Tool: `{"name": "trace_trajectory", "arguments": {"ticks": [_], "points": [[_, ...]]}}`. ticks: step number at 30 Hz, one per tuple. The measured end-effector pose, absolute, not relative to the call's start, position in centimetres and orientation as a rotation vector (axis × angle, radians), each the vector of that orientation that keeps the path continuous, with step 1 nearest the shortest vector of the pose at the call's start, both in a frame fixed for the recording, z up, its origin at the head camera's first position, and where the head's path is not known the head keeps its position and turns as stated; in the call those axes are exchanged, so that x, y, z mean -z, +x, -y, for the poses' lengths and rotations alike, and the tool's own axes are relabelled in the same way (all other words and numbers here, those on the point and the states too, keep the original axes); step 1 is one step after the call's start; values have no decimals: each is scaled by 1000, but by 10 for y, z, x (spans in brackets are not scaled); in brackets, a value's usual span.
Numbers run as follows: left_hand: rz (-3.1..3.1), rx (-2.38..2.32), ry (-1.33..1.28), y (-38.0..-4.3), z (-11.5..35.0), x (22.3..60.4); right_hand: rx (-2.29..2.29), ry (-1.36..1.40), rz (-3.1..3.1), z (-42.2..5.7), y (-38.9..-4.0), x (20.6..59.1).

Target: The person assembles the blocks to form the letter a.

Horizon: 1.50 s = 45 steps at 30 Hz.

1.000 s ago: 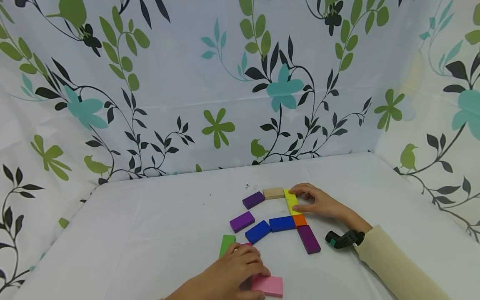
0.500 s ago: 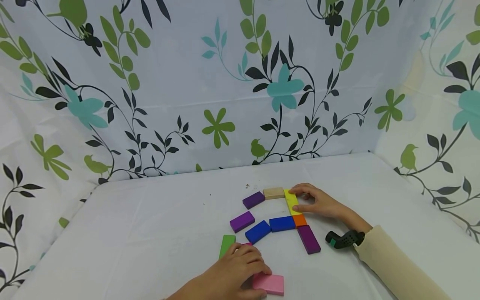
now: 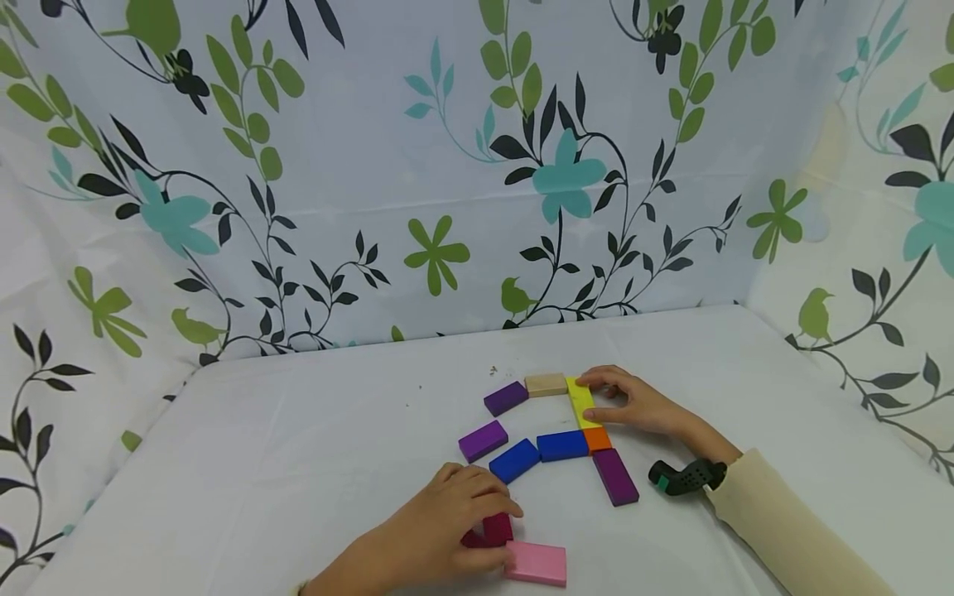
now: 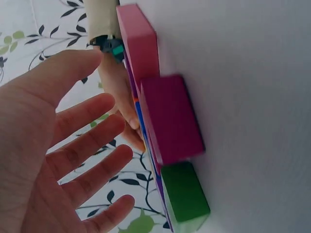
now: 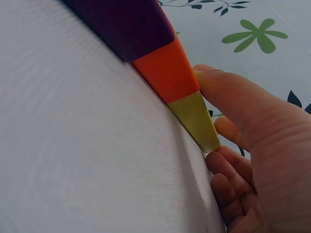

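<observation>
"Left hand (image 3: 447,523): what is it doing?"

"Its fingers are standing apart beside the pink block (image 3: 538,564) and, just beyond, the magenta block (image 3: 498,529)."

"And the right hand (image 3: 633,402)?"

"Farther off, past the orange block (image 3: 598,439), its parted thumb and fingers are touching the yellow block (image 3: 580,399), whose far end is meeting the tan block (image 3: 546,385)."

Left hand (image 3: 445,523) is spread, right hand (image 3: 633,403) lies farther forward, loosely bent

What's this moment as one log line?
left hand: open, holding nothing | right hand: touching yellow rectangular block | orange squarish block: abutting yellow block
</observation>
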<state>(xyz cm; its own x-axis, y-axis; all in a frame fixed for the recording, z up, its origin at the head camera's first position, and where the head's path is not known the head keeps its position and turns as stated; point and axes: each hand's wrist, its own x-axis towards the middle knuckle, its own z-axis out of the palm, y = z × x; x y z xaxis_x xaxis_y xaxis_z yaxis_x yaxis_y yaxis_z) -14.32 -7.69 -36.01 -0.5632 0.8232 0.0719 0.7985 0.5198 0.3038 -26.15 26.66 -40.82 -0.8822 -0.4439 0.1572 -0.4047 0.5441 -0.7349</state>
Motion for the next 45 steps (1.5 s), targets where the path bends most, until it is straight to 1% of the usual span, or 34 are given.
{"name": "trace_trajectory", "arguments": {"ticks": [11,17,22,26,34,45], "points": [[-2771,-464,1191,-155,80,357,1262,-756,-2724,-268,-264,412],[-2718,-744,1076,-164,82,363,1270,-757,-2711,-267,-265,411],[-2593,-1071,1061,-180,86,371,1274,-749,-2691,-266,-264,411],[-2578,-1175,1060,-191,87,373,1279,-739,-2688,-265,-265,412],[-2717,-1132,1021,-207,90,378,1278,-761,-2701,-265,-265,412],[-2757,-1067,1005,-215,94,387,1280,-756,-2715,-267,-263,410]]}}
